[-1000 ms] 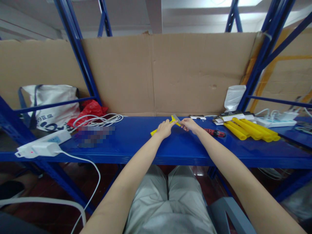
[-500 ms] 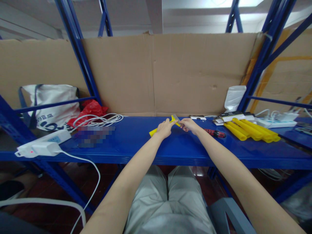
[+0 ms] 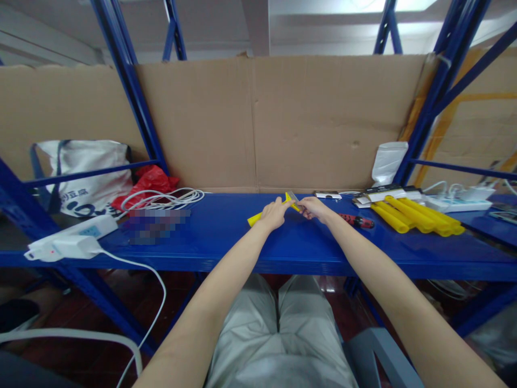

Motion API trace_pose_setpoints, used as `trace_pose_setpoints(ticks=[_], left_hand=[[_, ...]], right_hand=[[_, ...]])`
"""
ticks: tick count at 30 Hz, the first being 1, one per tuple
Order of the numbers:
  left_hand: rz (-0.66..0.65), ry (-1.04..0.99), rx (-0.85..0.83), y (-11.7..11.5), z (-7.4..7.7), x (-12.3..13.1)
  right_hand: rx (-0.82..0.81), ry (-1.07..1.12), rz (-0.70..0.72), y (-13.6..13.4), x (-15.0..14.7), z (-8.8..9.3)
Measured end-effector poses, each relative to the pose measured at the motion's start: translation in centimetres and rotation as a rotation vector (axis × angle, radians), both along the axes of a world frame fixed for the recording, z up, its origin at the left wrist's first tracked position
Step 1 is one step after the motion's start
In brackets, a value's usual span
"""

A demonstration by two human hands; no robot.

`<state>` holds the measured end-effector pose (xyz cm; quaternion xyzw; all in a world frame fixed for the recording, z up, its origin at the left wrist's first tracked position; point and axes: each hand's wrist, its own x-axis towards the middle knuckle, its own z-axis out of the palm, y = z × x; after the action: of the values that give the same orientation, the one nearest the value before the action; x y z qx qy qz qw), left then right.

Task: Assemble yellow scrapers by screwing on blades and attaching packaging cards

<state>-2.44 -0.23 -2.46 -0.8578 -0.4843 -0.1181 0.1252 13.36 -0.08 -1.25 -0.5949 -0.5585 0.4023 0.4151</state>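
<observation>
My left hand [image 3: 273, 214] is closed around a yellow-handled scraper [image 3: 254, 219], whose handle end sticks out to the left. Beyond my fingers its yellow head carries a flat grey metal plate [image 3: 292, 196]. With pinched fingers, my right hand [image 3: 314, 208] grips the near right end of that plate; any small part between the fingertips is hidden. Just right of this hand, a red and black screwdriver-like tool [image 3: 357, 221] lies partly behind my forearm.
Several yellow tubular handles [image 3: 416, 215] lie at the right, beside black and white packets [image 3: 388, 193]. A small flat packet [image 3: 328, 195] rests near the cardboard wall [image 3: 258, 124]. Coiled white cable [image 3: 173, 198], a red bag [image 3: 151, 183] and a power strip [image 3: 76, 237] occupy the left.
Both hands stay in nearly the same place with the scraper between them. The scraper's head and plate have shifted very slightly.
</observation>
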Motion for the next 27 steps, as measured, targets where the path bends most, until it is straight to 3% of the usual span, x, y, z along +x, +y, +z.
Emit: trace_pose_setpoints(ticks=[9,18,27], left_hand=[[-0.163,0.028,0.004,-0.8,0.1,0.7],[-0.179,0.058,0.012,-0.7,-0.2,0.9],[-0.115,0.080,0.011,-0.8,-0.2,0.9]], right_hand=[[0.068,0.058,-0.156,0.2,0.1,0.1],[0.136,0.081,-0.151,1.1,0.5,-0.6],[0.099,0.100,-0.145,0.8,0.4,-0.4]])
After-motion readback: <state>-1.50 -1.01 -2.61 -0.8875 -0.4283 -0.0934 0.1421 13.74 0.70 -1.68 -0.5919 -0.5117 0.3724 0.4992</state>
